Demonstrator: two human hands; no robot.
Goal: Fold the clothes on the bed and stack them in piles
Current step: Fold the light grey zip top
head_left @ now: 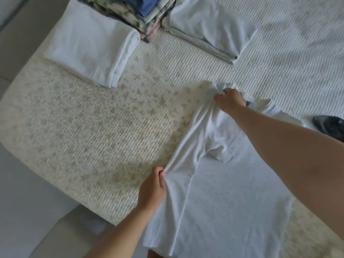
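**White T-shirt held at two points on the bed**

The white T-shirt (229, 192) lies spread on the near right part of the bed (93, 131), with its lower hem at the near edge. The left hand (151, 190) pinches the left side edge of the shirt about halfway up, the fingers curled around a fold of the cloth. The right hand (229, 100) is farther away, at the shoulder and collar area, and it grips a bunch of the fabric there. Between the two hands the left edge of the shirt is pulled into a long straight ridge. One short sleeve (223, 153) is folded inward on the chest.

Farther on the bed there are three piles. A folded white pile (89, 43) sits at the far left. Just beside it stands a stack of patterned and blue clothes (137, 13). A folded pale pile (210, 28) is to the right of that stack and touches it. A dark garment (329, 127) lies at the right edge, near the right forearm.
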